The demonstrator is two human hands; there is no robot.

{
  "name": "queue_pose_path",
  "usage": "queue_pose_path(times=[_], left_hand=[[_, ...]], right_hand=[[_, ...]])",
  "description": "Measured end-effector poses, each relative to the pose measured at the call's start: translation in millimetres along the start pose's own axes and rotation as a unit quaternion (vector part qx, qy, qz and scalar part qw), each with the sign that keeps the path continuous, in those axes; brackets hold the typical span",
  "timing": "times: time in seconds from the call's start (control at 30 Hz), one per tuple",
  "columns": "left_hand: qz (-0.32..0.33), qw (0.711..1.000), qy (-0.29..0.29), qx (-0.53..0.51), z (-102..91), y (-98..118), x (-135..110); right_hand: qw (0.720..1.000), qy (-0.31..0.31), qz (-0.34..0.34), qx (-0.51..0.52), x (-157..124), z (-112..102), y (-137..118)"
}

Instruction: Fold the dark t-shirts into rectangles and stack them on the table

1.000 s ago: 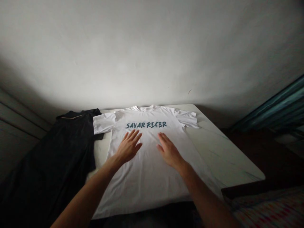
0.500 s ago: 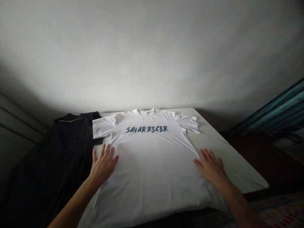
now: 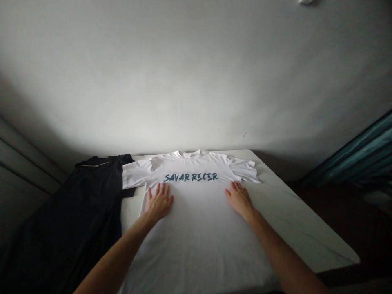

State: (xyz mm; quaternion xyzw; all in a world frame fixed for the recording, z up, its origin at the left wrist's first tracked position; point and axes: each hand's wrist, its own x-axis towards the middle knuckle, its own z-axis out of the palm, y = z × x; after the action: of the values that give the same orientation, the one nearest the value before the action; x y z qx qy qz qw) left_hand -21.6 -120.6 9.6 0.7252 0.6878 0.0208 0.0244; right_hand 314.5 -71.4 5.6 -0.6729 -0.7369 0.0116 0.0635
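A white T-shirt [image 3: 199, 220] with dark teal lettering across the chest lies face up and spread flat on a white table [image 3: 294, 220], collar toward the wall. My left hand [image 3: 158, 201] rests flat on the shirt's left side just below the lettering, fingers stretched out. My right hand [image 3: 239, 198] lies flat on the shirt's right side near the sleeve, fingers stretched out too. Neither hand holds anything.
A black garment [image 3: 73, 220] lies spread at the table's left, under the white shirt's left sleeve. A plain pale wall [image 3: 196, 81] rises behind the table. A teal curtain [image 3: 361, 159] hangs at the right. The table's right edge drops to a dark floor.
Both hands slid outward from the shirt's middle to its side edges, then moved up to just below the lettering. The view has tilted upward a little.
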Motion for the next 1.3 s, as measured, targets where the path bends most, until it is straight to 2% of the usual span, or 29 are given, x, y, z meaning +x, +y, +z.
queue_pose_path(times=[0.03,0.1,0.17,0.2,0.27,0.33,0.4,0.47,0.5,0.57,0.63,0.7,0.77,0.83,0.9,1.0,1.07,1.13,1.23,1.3], left_hand=[[0.019,1.000,0.001,-0.007,-0.8,13.6,7.8],[0.068,0.997,0.002,-0.030,-0.9,41.0,25.8],[0.094,0.995,0.002,-0.044,0.8,49.7,38.7],[0.092,0.995,0.003,-0.042,2.0,43.0,41.4],[0.059,0.998,0.008,-0.023,3.6,11.8,40.4],[-0.001,1.000,0.014,0.006,3.1,-24.8,36.6],[-0.043,0.998,0.026,0.024,1.2,-42.0,38.4],[-0.025,0.999,0.039,0.019,0.2,-30.6,49.7],[0.003,0.999,0.041,0.008,0.7,-17.4,58.3],[0.068,0.997,0.031,-0.020,3.7,8.8,76.9],[0.100,0.994,0.020,-0.037,7.7,16.7,92.3],[0.079,0.996,0.020,-0.031,9.4,-0.4,102.4],[0.015,1.000,0.025,-0.012,7.6,-28.0,110.0],[-0.043,0.999,0.031,0.002,4.1,-43.7,119.0],[-0.046,0.998,0.030,-0.004,2.2,-36.0,130.8],[0.043,0.998,0.015,-0.040,5.2,-2.5,149.4],[0.090,0.995,0.011,-0.052,7.9,7.4,159.5],[0.079,0.996,0.012,-0.048,8.1,-1.4,168.2],[-0.012,0.999,0.006,-0.039,5.9,-24.3,181.8],[-0.012,0.999,0.003,-0.038,6.6,-26.9,191.5]], right_hand=[[0.999,0.013,-0.027,0.011,6.9,2.6,-16.9],[0.990,0.023,-0.130,0.043,19.6,9.4,-59.3],[0.980,0.003,-0.190,0.059,28.9,16.0,-86.3],[0.978,-0.008,-0.202,0.059,32.4,18.2,-87.0],[0.980,-0.028,-0.191,0.041,38.5,19.3,-62.9],[0.990,-0.035,-0.135,0.010,45.9,16.4,-24.5],[0.998,-0.015,-0.054,-0.023,55.7,12.9,-2.6],[0.999,0.005,-0.036,-0.023,66.5,12.5,-14.3],[0.998,0.006,-0.063,-0.008,71.6,14.0,-30.5],[0.985,-0.015,-0.165,0.036,80.7,19.6,-66.6],[0.970,-0.043,-0.234,0.059,89.8,25.5,-83.5],[0.969,-0.057,-0.234,0.051,100.9,28.2,-69.4],[0.983,-0.053,-0.174,0.021,113.7,27.5,-38.4],[0.994,-0.035,-0.107,-0.005,125.9,26.8,-17.6],[0.994,-0.020,-0.111,-0.001,135.3,29.0,-23.9],[0.969,-0.034,-0.239,0.052,144.6,36.0,-63.7],[0.953,-0.053,-0.290,0.070,152.1,37.6,-78.2],[0.962,-0.062,-0.260,0.053,163.1,34.4,-71.1],[0.989,-0.057,-0.139,0.009,181.6,27.9,-47.0],[0.987,-0.061,-0.148,0.011,190.9,28.0,-44.5]])
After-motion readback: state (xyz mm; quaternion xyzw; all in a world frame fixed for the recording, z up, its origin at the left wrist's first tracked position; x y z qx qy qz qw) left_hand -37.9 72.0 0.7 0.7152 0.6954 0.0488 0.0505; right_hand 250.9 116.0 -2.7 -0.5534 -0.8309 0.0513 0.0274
